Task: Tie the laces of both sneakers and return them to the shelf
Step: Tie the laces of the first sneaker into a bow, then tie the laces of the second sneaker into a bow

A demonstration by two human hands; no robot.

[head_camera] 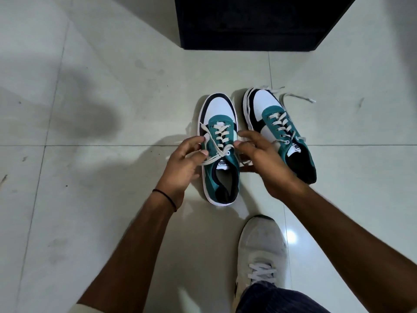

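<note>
— Where are the hands?
— Left hand [182,163] pinches a lace [211,160] of the near teal sneaker [220,150] at centre. Right hand [261,159] curls half-open at its 3 o'clock side, touching it.
— The other sneaker [279,129]?
— At 2 o'clock on the floor [101,199], laces loose; dark shelf [259,21] at 12.

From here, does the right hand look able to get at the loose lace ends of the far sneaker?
Probably yes: the right hand hovers beside the right sneaker, and its loose lace ends lie uncovered on the floor by the toe.
</note>
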